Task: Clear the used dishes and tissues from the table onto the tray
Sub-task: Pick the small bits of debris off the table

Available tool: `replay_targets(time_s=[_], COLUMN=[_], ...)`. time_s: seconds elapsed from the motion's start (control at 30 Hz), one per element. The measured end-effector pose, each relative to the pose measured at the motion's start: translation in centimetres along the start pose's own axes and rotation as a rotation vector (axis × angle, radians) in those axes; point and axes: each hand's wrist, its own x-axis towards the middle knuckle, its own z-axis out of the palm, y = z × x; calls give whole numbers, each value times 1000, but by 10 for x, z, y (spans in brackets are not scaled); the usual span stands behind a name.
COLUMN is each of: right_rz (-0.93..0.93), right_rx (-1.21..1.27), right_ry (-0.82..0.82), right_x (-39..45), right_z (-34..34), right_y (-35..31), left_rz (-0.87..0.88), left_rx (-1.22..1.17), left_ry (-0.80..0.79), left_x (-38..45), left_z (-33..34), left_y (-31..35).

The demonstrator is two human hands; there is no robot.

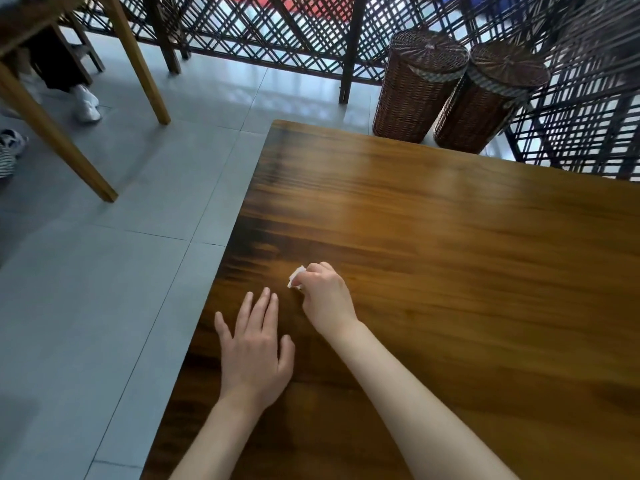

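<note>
White tissue (296, 274) pinched by right hand (325, 299) on wooden table (450, 254)

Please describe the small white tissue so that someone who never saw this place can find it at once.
Start at the large brown wooden table and go to its left edge near the person. There the right hand grips a crumpled white tissue, beside the flat left hand. It is the only white thing on the dark wood.

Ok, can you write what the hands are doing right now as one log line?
right hand: pinches tissue | left hand: flat, open on table | tray: not in view
</note>
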Motion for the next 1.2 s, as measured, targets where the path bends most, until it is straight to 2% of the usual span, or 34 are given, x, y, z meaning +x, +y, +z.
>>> replay_targets(time_s=[0.27,0.43,0.53,0.63,1.03,1.2], right_rz=[-40,214,328,366,42,30], right_rx=[-22,35,-4,-49,-65,-6], right_ry=[-64,176,171,155,72,22], right_x=[-36,-6,8,13,-38,-41], right_z=[-10,-37,-36,-31,-7,-11], right_y=[1,38,49,50,11,13], left_rz=[-13,-32,-33,-37,-48,-57], left_rx=[-31,-42,-46,-39,-17,-24], left_ry=[-34,-95,-102,-101,-87,-90], left_x=[-8,-12,-13,-12,-13,-13], left_z=[4,10,14,16,15,14], left_y=[4,1,-1,-2,-1,0])
